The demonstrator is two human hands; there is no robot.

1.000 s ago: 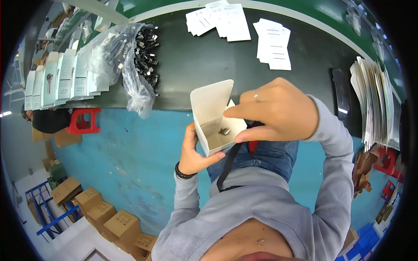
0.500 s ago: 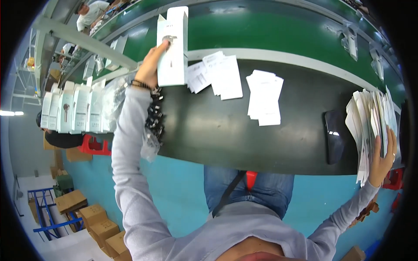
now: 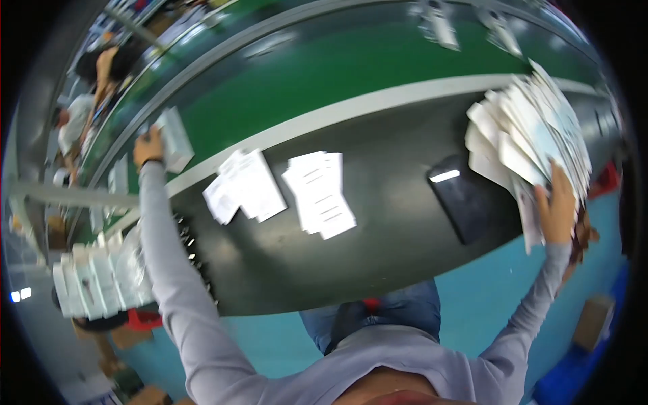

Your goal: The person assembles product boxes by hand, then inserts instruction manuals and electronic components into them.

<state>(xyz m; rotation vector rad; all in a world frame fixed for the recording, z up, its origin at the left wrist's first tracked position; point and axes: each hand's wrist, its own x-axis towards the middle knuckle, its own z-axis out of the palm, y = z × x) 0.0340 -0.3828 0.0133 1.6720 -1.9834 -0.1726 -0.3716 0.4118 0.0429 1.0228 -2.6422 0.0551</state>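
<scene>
A dark desk (image 3: 378,243) is spread across the middle of the view, bordered on its far side by a pale strip and a green conveyor belt (image 3: 351,67). Both arms are stretched wide apart in grey sleeves. A fanned stack of flat white cartons (image 3: 533,135) is seen at the right end of the desk, and the right hand (image 3: 557,209) is laid against its near edge; the grip there is pressed on the cartons with fingers spread, though whether one is actually pinched cannot be told through the blur. Just left of that grip a black flat slab (image 3: 462,196) is lying on the desk. Further left, between the two hands, two loose piles of white paper sheets (image 3: 317,192) and (image 3: 243,185) are set side by side, well apart from either grip. A row of upright white boxes (image 3: 101,277) is lined up at the left end of the desk, nearer the body than the left hand, with a clear bag of dark parts beside the sleeve. The left hand (image 3: 148,148) is reached out to the belt edge, and its grip is closed around a small white box (image 3: 174,138), which is held just right of the fingers over the green belt. Another person (image 3: 88,101) is visible beyond that grip, far up the line
</scene>
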